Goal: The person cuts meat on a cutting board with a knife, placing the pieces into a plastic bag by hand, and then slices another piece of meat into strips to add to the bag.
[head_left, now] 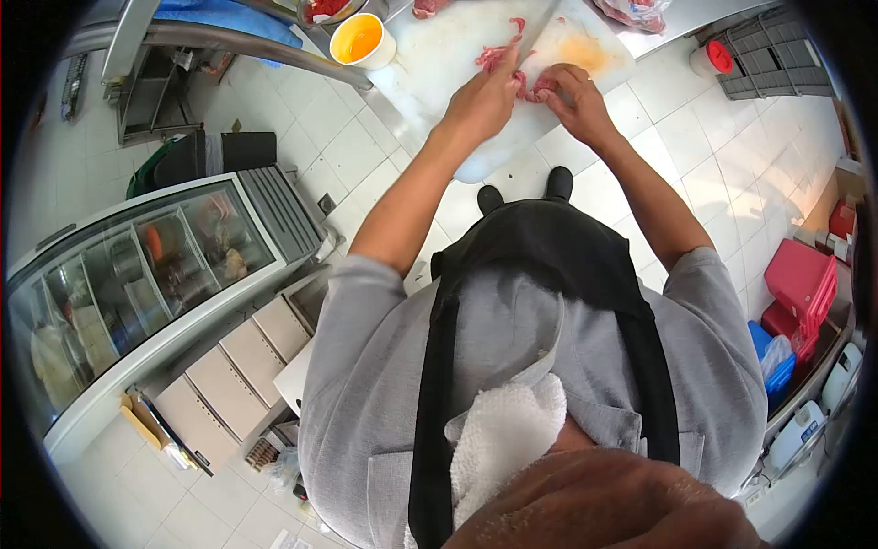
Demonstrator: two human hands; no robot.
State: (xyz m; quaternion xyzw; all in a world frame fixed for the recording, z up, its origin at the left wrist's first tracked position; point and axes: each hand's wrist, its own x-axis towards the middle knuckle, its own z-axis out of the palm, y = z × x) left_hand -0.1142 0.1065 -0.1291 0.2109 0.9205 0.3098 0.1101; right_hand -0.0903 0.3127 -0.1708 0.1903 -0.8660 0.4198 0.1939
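A white cutting board bears strips of raw red meat. My left hand is closed on a knife, its handle hidden under the fingers and its narrow blade pointing away over the board. Just right of it, my right hand pinches a strip of meat near the board's front edge. An orange-yellow stain marks the board beyond my right hand. A larger meat piece lies at the far edge.
A white tub with orange contents stands at the board's left, beside a metal bowl of red food. Bagged meat lies at the back right. A glass-topped freezer is at left, a red-lidded bucket and grey crate at right.
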